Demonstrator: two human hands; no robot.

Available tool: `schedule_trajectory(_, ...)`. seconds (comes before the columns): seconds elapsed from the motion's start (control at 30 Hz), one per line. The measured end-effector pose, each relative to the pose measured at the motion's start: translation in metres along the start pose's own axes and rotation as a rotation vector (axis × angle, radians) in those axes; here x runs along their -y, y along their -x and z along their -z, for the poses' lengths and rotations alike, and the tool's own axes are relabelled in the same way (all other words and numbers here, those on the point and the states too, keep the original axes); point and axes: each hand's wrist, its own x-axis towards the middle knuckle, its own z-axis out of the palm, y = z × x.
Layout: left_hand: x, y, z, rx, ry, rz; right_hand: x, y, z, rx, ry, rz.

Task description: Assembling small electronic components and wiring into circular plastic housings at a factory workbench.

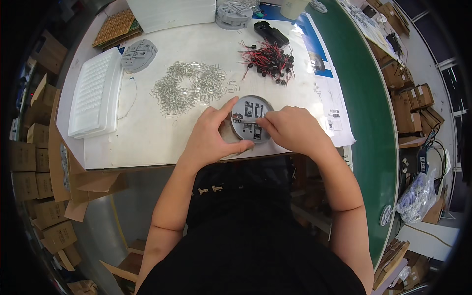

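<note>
A round grey plastic housing (pixel 247 132) with a raised rim and dark recesses lies near the front edge of the white-covered table. My left hand (pixel 210 132) grips it from the left, forefinger at its upper rim and thumb at its lower edge. My right hand (pixel 293 129) is closed over the right side of the housing, fingertips pressed together above its inside; what they hold, if anything, is hidden. Just beyond my left hand lies a loose pile of small bent metal pins (pixel 189 86). Farther right is a heap of black parts with red wires (pixel 270 60).
A white tray block (pixel 96 93) stands on the left beside another grey round housing (pixel 139 55). Stacked grey housings (pixel 233 17), a white foam box (pixel 172 14) and a black object (pixel 271 33) sit at the back. Green tabletop (pixel 366 123) runs along the right; cardboard boxes (pixel 51 211) fill the left floor.
</note>
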Motion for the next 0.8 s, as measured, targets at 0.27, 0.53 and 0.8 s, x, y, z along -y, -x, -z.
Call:
schedule_trajectory(0.27, -0.001, 0.0, 0.0, 0.007, -0.012, -0.002, -0.006, -0.003, -0.005, 0.072, -0.138, -0.012)
schedule_trajectory(0.53, 0.0, -0.001, 0.0, 0.018, -0.012, -0.028, -0.003, -0.004, -0.004, 0.087, -0.139, 0.004)
schedule_trajectory(0.8, 0.003, -0.002, -0.004, -0.003, -0.031, -0.036, 0.022, -0.002, 0.013, 0.078, 0.113, 0.018)
